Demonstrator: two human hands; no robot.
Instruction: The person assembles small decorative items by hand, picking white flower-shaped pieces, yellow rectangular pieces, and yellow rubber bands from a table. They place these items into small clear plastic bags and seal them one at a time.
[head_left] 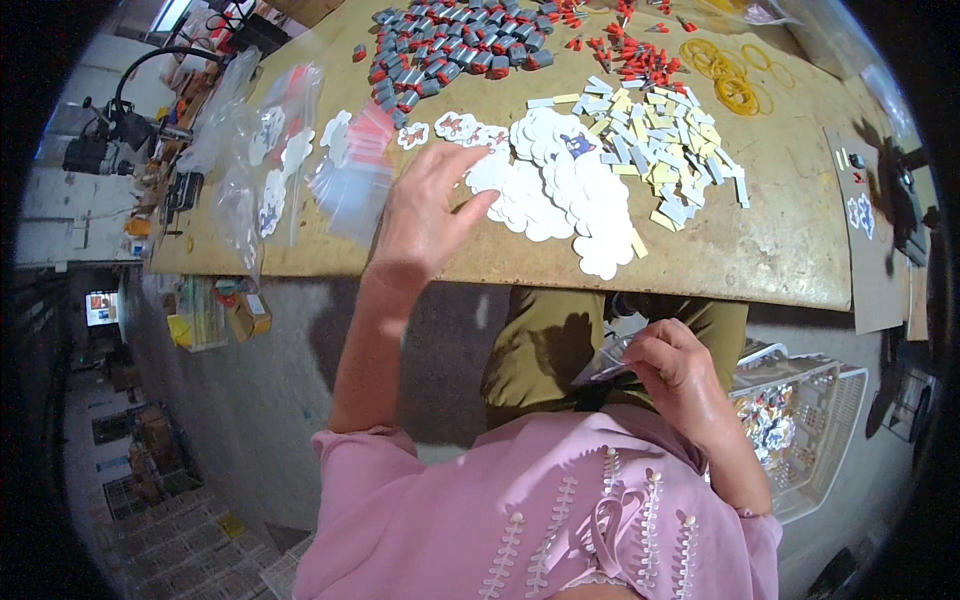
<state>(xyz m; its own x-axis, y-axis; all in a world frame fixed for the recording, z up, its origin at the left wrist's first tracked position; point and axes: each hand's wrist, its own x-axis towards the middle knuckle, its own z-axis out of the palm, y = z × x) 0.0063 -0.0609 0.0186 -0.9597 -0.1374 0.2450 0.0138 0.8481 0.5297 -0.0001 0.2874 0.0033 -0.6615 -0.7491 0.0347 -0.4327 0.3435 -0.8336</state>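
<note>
My left hand (430,205) is over the table with its thumb and fingers apart, holding nothing that I can see. Its fingertips are at the left edge of a pile of white scalloped cutouts (530,205). A few cutouts with reddish printed figures (455,127) lie just beyond those fingers, and one with a blue figure (577,145) tops the pile. Above my lap, my right hand (675,360) pinches a small clear plastic bag (605,362); what is inside it cannot be made out. Left of my left hand lie clear bags with red tops (350,190), fanned out.
Small yellow and grey-blue strips (665,150) are heaped right of the cutouts. Grey-and-red blocks (455,50), red-tipped pieces (640,50) and yellow rubber bands (735,75) lie farther back. A white plastic basket (825,440) with filled packets stands by my right side.
</note>
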